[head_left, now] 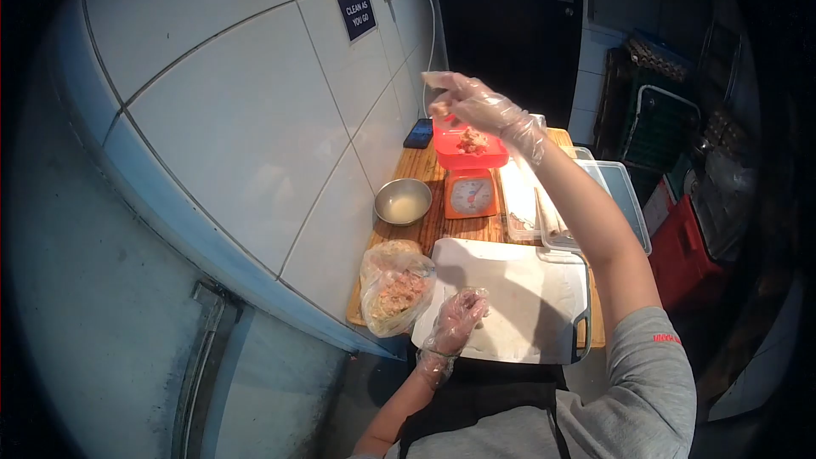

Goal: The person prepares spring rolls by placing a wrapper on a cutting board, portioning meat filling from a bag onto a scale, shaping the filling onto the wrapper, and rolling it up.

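Note:
Both my hands wear clear plastic gloves. My right hand [480, 109] is raised above the red scale pan [489, 161], its fingers stretched to the left with nothing visible in them. In that pan lies a small heap of pinkish minced filling [473, 141]; the pan sits on an orange dial scale [471, 195]. My left hand [459, 321] is over the near left part of the white cutting board [557, 268], its fingers curled in; what they hold, if anything, is hidden. A pale thin sheet [510, 306] lies on the board. Left of that hand rests a plastic bag of minced filling [398, 293].
A metal bowl of cloudy liquid [403, 202] stands by the tiled wall, with a phone [418, 133] behind it. Clear plastic containers [629, 195] line the wooden table's [433, 234] right side. A red crate [684, 246] stands further right.

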Action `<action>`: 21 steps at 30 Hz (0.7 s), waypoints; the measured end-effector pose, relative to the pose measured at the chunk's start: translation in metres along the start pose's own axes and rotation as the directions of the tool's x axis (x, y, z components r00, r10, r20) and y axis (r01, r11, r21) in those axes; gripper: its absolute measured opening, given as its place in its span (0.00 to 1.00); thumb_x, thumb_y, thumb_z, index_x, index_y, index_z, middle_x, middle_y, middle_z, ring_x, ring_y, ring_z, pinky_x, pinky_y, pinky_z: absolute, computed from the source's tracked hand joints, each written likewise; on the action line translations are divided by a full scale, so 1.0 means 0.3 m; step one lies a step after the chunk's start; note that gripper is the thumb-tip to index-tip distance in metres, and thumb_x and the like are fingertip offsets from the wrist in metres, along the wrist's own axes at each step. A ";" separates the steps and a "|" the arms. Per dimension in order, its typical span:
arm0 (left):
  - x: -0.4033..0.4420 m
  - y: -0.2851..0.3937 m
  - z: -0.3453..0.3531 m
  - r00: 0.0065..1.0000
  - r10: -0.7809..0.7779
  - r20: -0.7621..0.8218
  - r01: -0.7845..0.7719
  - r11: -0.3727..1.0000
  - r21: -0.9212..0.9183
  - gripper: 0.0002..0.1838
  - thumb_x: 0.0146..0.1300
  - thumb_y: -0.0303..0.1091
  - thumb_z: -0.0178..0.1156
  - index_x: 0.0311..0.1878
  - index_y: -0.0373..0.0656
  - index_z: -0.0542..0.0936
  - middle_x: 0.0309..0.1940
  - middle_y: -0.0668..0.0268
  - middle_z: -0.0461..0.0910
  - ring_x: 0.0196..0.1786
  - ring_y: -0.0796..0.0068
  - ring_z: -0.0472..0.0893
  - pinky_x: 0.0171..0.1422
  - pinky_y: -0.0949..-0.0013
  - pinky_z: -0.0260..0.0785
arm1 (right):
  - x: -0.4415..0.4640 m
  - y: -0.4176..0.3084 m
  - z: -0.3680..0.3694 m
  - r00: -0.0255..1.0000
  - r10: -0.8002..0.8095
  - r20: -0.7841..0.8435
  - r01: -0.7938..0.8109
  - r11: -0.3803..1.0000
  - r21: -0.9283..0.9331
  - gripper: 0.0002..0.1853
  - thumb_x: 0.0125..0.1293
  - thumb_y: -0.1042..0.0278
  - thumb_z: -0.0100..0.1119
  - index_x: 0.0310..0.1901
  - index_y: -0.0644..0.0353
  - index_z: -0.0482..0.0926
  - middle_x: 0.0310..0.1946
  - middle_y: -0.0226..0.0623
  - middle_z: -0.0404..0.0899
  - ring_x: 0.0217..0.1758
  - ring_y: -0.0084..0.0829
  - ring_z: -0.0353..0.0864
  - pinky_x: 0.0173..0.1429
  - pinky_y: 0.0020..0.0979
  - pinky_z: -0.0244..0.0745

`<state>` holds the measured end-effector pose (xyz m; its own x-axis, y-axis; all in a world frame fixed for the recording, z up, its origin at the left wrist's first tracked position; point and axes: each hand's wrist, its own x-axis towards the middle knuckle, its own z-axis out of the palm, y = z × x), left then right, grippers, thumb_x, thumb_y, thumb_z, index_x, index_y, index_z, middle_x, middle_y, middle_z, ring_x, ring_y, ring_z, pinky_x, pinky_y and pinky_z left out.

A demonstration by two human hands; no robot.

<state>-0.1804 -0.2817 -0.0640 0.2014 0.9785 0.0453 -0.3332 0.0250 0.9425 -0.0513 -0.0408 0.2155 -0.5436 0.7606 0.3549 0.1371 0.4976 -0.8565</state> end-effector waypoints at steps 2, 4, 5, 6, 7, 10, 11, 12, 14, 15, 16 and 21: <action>-0.002 0.025 -0.001 0.999 0.015 0.036 -0.015 1.000 0.012 0.12 0.72 0.33 0.63 0.54 0.41 0.80 0.41 0.73 0.80 0.41 0.86 0.78 0.43 0.79 0.72 | -0.011 -0.044 0.078 0.998 -0.042 0.049 0.041 0.999 0.028 0.31 0.66 0.82 0.49 0.73 0.59 0.69 0.43 0.37 0.85 0.44 0.25 0.85 0.52 0.29 0.82; 0.001 0.024 -0.006 0.998 0.035 0.053 -0.036 0.999 0.018 0.11 0.72 0.33 0.62 0.53 0.40 0.80 0.41 0.73 0.80 0.42 0.86 0.78 0.43 0.78 0.72 | -0.029 -0.054 0.165 0.992 -0.018 0.129 0.015 0.999 0.031 0.26 0.69 0.78 0.51 0.69 0.61 0.72 0.43 0.35 0.85 0.45 0.23 0.84 0.51 0.28 0.82; 0.007 0.002 -0.014 0.998 0.048 0.049 -0.049 0.999 0.018 0.11 0.72 0.33 0.62 0.53 0.40 0.80 0.41 0.73 0.80 0.42 0.86 0.78 0.44 0.78 0.72 | -0.038 -0.031 0.211 0.988 0.003 0.152 -0.005 1.000 0.010 0.25 0.70 0.77 0.51 0.68 0.61 0.73 0.43 0.35 0.85 0.45 0.23 0.84 0.51 0.28 0.82; 0.009 -0.012 -0.016 0.997 0.062 0.042 -0.063 0.998 0.017 0.11 0.72 0.33 0.62 0.53 0.39 0.81 0.41 0.72 0.80 0.42 0.86 0.78 0.44 0.77 0.72 | -0.047 -0.001 0.263 0.984 0.025 0.179 -0.023 1.000 -0.011 0.23 0.70 0.77 0.52 0.67 0.62 0.74 0.43 0.35 0.85 0.45 0.23 0.84 0.51 0.28 0.81; 0.007 -0.002 -0.007 0.993 0.110 0.039 -0.112 0.992 0.064 0.11 0.72 0.32 0.62 0.52 0.38 0.81 0.41 0.72 0.80 0.42 0.85 0.78 0.45 0.77 0.73 | -0.063 0.022 0.311 0.977 0.046 0.209 -0.041 0.999 -0.032 0.22 0.71 0.76 0.52 0.65 0.62 0.75 0.43 0.35 0.85 0.46 0.23 0.84 0.51 0.28 0.81; 0.012 0.010 0.009 0.979 0.203 0.027 -0.204 0.968 0.147 0.10 0.71 0.29 0.61 0.51 0.36 0.81 0.41 0.71 0.80 0.41 0.84 0.77 0.47 0.75 0.73 | -0.125 0.089 0.439 0.925 0.018 0.379 0.052 0.983 -0.174 0.18 0.70 0.71 0.57 0.61 0.62 0.77 0.43 0.39 0.85 0.47 0.29 0.85 0.52 0.32 0.80; 0.017 -0.009 0.003 0.978 0.205 0.026 -0.207 0.969 0.136 0.10 0.70 0.28 0.60 0.51 0.35 0.81 0.41 0.71 0.80 0.41 0.84 0.77 0.48 0.75 0.73 | -0.143 0.153 0.489 0.900 -0.045 0.435 0.193 0.933 -0.304 0.19 0.68 0.68 0.61 0.59 0.62 0.78 0.44 0.41 0.85 0.48 0.33 0.86 0.54 0.33 0.80; 0.019 -0.026 -0.004 0.978 0.209 0.026 -0.210 0.970 0.126 0.10 0.70 0.27 0.60 0.51 0.35 0.81 0.41 0.70 0.80 0.41 0.83 0.76 0.49 0.75 0.73 | -0.175 0.200 0.539 0.897 -0.091 0.432 0.262 0.896 -0.357 0.19 0.67 0.67 0.64 0.58 0.61 0.79 0.44 0.40 0.85 0.46 0.32 0.86 0.52 0.33 0.80; 0.026 -0.045 -0.009 0.983 0.185 0.015 -0.186 0.974 0.133 0.10 0.69 0.25 0.60 0.51 0.33 0.81 0.43 0.67 0.82 0.44 0.81 0.79 0.51 0.72 0.76 | -0.210 0.233 0.587 0.891 -0.077 0.448 0.269 0.883 -0.385 0.18 0.66 0.64 0.66 0.56 0.59 0.80 0.42 0.42 0.85 0.45 0.35 0.86 0.50 0.34 0.80; 0.029 -0.039 -0.012 0.984 0.178 0.019 -0.179 0.974 0.138 0.10 0.68 0.24 0.61 0.51 0.32 0.81 0.44 0.66 0.83 0.45 0.80 0.80 0.52 0.70 0.78 | -0.213 0.227 0.587 0.885 -0.015 0.464 0.209 0.906 -0.369 0.18 0.67 0.63 0.67 0.55 0.58 0.81 0.40 0.44 0.85 0.44 0.39 0.86 0.50 0.37 0.80; 0.026 -0.032 -0.011 0.983 0.183 0.008 -0.182 0.970 0.161 0.10 0.68 0.23 0.62 0.51 0.32 0.81 0.43 0.66 0.83 0.44 0.79 0.81 0.50 0.71 0.78 | -0.212 0.220 0.580 0.878 0.047 0.477 0.146 0.922 -0.359 0.17 0.67 0.61 0.67 0.55 0.56 0.81 0.39 0.45 0.84 0.43 0.44 0.85 0.50 0.39 0.80; 0.014 -0.002 0.008 0.988 0.155 -0.007 -0.153 0.982 0.114 0.10 0.69 0.24 0.61 0.52 0.34 0.81 0.41 0.66 0.83 0.41 0.79 0.81 0.47 0.72 0.77 | -0.046 0.096 0.332 0.964 -0.140 0.224 0.214 0.911 -0.351 0.10 0.67 0.74 0.64 0.48 0.60 0.86 0.33 0.33 0.85 0.40 0.23 0.84 0.47 0.28 0.81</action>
<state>-0.1772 -0.2782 -0.0638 0.1414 0.9719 0.1882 -0.2532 -0.1483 0.9560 -0.1223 -0.0785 0.1487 -0.7289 0.5703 0.3787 0.2994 0.7630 -0.5728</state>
